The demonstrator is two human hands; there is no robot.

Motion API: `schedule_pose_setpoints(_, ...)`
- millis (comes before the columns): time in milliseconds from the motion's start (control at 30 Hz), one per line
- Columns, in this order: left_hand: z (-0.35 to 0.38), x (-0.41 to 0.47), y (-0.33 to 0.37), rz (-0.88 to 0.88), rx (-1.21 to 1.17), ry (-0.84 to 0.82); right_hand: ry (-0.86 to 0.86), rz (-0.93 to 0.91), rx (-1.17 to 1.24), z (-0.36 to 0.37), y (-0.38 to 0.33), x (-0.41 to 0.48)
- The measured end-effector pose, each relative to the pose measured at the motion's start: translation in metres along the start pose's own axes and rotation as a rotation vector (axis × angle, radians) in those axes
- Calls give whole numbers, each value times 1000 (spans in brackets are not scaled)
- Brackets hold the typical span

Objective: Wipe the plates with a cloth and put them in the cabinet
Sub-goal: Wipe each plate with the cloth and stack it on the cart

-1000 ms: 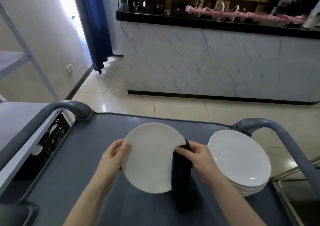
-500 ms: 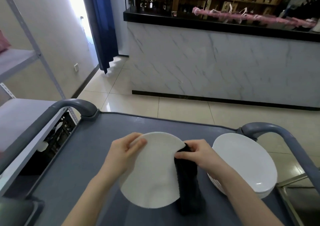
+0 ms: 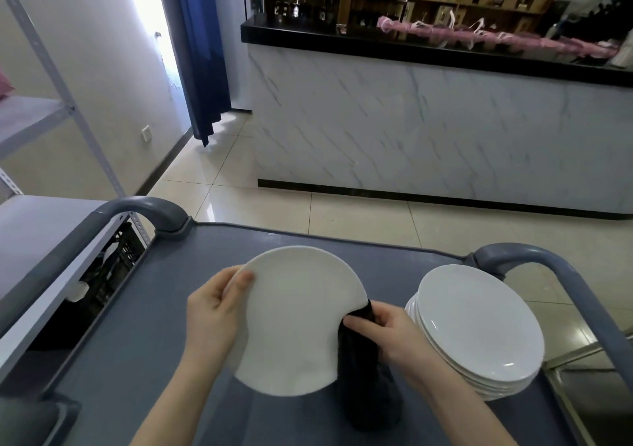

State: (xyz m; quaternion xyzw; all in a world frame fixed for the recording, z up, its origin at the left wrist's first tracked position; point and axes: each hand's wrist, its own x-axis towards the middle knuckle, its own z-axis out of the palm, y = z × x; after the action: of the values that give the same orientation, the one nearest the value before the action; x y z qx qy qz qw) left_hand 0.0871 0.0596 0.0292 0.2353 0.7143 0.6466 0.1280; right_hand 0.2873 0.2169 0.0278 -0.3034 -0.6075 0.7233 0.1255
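So the plate (image 3: 291, 319) has been turned a bit since a second ago, left hand (image 3: 214, 315) re-gripped higher on its rim, right hand (image 3: 380, 329) pinching the black cloth (image 3: 363, 370) onto the edge above the cart (image 3: 137, 325); stack (image 3: 479, 332) untouched, wiping's ongoing

Plate stack (image 3: 479, 332) on grey cart (image 3: 164, 308)
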Motion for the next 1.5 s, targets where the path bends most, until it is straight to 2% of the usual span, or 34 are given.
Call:
schedule_pose_setpoints(100,2,4,-3,-76,-50,-6,-7,30,74,1,15,-3)
schedule_pose_setpoints(200,3,13,-10,-51,158,-131,76,-43,34,2,14,0)
schedule_pose_setpoints(300,1,20,-19,-56,488,-244,306,-246,-342,6,4,1)
schedule_pose_setpoints(333,0,20,-22,-81,534,-242,385,-327,-482,7,3,1)
schedule_pose_setpoints(367,1,17,-21,-151,476,-223,439,-395,-580,9,2,0)
schedule_pose_setpoints(467,19,4,1,-604,-162,-253,487,-568,-804,19,4,-8)
schedule_pose_setpoints(533,32,0,12,-744,-430,-224,496,-725,-1012,29,9,-13)
schedule_pose_setpoints(633,34,3,17,-864,-561,-122,508,-899,-1202,42,17,-20)
schedule_pose_setpoints(733,24,4,10,-949,-600,-140,435,-907,-1142,44,24,-24)
schedule_pose_setpoints(833,19,-1,-2,-880,-589,-139,320,-831,-1079,44,28,-32)
schedule_pose_setpoints(967,9,-10,-13,-696,-577,-124,261,-424,-595,44,30,-37)
schedule_pose_setpoints(1033,4,-13,-13,-621,-586,-152,216,-438,-641,43,31,-37)
schedule_pose_setpoints(1133,4,-16,-9,-544,-577,-150,63,-595,-887,54,32,-32)
schedule_pose_setpoints(1200,8,-19,-3,-489,-514,-133,-8,-636,-981,64,33,-23)
schedule_pose_setpoints(1300,13,-25,1,-434,-464,-138,-112,-526,-977,80,23,-3)
schedule_pose_setpoints(1400,12,-30,3,-407,-479,-155,-62,-438,-942,83,19,18)
schedule_pose_setpoints(1500,9,-30,3,-391,-473,-101,3,-376,-939,72,18,25)
